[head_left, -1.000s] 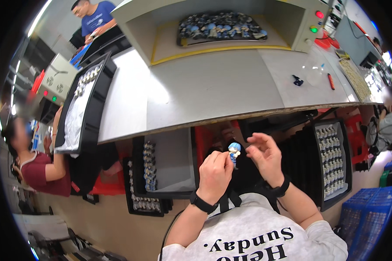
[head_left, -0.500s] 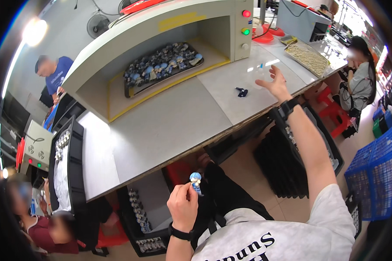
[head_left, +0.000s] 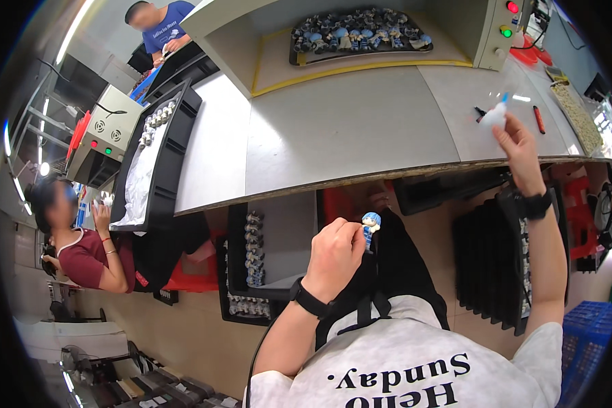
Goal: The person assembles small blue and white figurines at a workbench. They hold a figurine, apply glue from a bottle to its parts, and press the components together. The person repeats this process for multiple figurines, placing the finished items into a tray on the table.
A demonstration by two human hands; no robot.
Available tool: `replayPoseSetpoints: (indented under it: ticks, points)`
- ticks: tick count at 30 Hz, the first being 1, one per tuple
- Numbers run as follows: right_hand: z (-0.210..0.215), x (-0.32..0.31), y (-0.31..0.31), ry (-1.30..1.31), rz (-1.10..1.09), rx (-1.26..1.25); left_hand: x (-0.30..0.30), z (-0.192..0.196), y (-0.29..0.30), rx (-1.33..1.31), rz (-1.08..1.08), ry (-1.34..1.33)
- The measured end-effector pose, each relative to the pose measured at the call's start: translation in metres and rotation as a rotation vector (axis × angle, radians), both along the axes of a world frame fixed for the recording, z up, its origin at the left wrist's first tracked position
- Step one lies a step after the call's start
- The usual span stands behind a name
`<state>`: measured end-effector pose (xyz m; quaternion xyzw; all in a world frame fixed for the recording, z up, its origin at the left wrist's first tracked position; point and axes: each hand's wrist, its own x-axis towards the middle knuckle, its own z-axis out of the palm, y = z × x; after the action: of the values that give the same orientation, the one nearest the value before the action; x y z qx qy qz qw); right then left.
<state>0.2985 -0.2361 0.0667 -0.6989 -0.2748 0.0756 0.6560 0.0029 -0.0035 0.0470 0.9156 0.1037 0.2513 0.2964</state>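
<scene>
Held in my left hand (head_left: pixel 334 260) is a small figurine (head_left: pixel 370 223) with light blue hair and a blue-and-white body. The fingers pinch it over my lap, in front of the table edge. My right hand (head_left: pixel 521 153) grips a translucent white squeeze bottle (head_left: pixel 493 118) with a blue tip, raised over the right part of the table. Partly hidden behind the bottle is a small dark piece (head_left: pixel 480 111) on the tabletop. A red marker-like stick (head_left: pixel 538 120) lies to the right of the bottle.
A boxy machine (head_left: pixel 493 41) holds a tray of blue-haired figurines (head_left: pixel 347 34). Black trays with figurines stand at left (head_left: pixel 190 115) and below the table (head_left: pixel 285 238). Stacked black trays (head_left: pixel 479 255) and a blue crate (head_left: pixel 591 340) are at right. Two people work at left.
My right hand, open and reaching before, now holds the squeeze bottle. The view has turned, so the table and machine appear shifted right. My left hand still holds the figurine.
</scene>
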Motion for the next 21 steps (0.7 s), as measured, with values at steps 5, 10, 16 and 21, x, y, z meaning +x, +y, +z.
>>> replayPoseSetpoints:
  ticks: [5, 10, 16, 21]
  points:
    - [-0.007, -0.081, 0.024, 0.257, 0.461, 0.04, 0.006, -0.002, -0.001, 0.003, -0.037, 0.037]
    - [-0.015, -0.117, 0.042, -0.041, 0.598, -0.218, 0.005, 0.001, -0.001, -0.001, -0.054, 0.072]
    - [-0.006, -0.128, 0.05, -0.222, 0.621, -0.36, 0.002, -0.001, -0.003, 0.014, -0.066, 0.076]
    - [-0.004, -0.128, 0.049, -0.392, 0.636, -0.431, 0.001, -0.001, -0.004, 0.056, -0.077, 0.069]
